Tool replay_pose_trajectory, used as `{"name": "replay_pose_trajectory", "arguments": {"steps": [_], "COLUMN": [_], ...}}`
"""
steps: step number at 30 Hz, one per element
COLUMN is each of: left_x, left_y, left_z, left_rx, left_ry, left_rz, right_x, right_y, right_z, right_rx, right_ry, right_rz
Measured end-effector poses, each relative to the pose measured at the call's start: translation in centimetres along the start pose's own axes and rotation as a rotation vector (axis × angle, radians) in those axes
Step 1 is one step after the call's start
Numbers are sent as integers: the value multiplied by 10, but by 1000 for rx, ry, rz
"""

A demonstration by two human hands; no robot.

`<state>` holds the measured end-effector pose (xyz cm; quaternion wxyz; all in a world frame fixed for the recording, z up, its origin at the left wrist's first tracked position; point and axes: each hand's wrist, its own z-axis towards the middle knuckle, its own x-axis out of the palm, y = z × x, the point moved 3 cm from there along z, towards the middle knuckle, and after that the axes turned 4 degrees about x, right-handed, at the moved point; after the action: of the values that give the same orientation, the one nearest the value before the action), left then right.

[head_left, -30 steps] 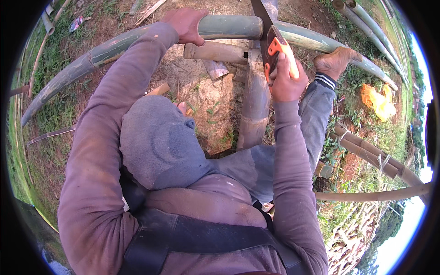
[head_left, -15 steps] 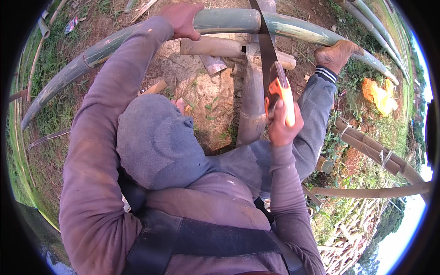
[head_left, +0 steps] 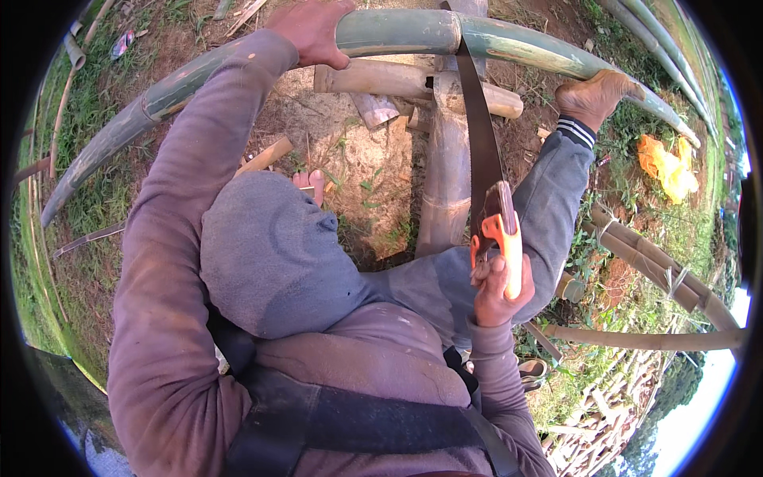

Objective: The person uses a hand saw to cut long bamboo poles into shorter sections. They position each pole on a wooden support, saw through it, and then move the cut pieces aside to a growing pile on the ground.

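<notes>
A long green bamboo pole (head_left: 397, 33) lies crosswise at the far side and looks bent by the lens. My left hand (head_left: 311, 30) is closed around it, left of the saw. My right hand (head_left: 502, 296) grips the orange handle of a handsaw (head_left: 481, 131). The dark blade runs away from me, and its far part lies against the pole at a ring-shaped joint. My bare right foot (head_left: 590, 94) rests on the pole farther right. Under the pole are a short bamboo crosspiece (head_left: 381, 78) and a thick bamboo post (head_left: 445, 179).
Sawdust-covered ground (head_left: 362, 175) lies beneath the pole. A yellow-orange plastic bag (head_left: 668, 167) is on the grass at right. Tied bamboo poles (head_left: 660, 262) stand at the right, near a heap of split bamboo pieces (head_left: 600, 421). My other foot (head_left: 310, 184) is on the ground.
My right hand has drawn the saw back toward me, so the handle sits lower in view. My left hand still holds the pole in the same place.
</notes>
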<state>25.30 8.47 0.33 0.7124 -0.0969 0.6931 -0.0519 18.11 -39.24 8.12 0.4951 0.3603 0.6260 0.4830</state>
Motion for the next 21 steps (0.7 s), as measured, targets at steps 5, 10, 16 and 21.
{"name": "replay_pose_trajectory", "arguments": {"steps": [5, 10, 16, 21], "left_x": [-29, -25, -27, -25], "left_y": [-27, -7, -17, -29], "left_z": [6, -1, 0, 5], "left_rx": [-132, -164, -100, -115], "left_ry": [127, 87, 149, 98], "left_rz": [-46, -86, -47, -67], "right_x": [123, 83, -9, 91], "right_y": [43, 27, 11, 28], "right_z": [205, 123, -16, 174], "right_rx": [-77, 69, -43, -7], "right_ry": [52, 44, -48, 67], "right_rz": [-28, -9, -49, -31]}}
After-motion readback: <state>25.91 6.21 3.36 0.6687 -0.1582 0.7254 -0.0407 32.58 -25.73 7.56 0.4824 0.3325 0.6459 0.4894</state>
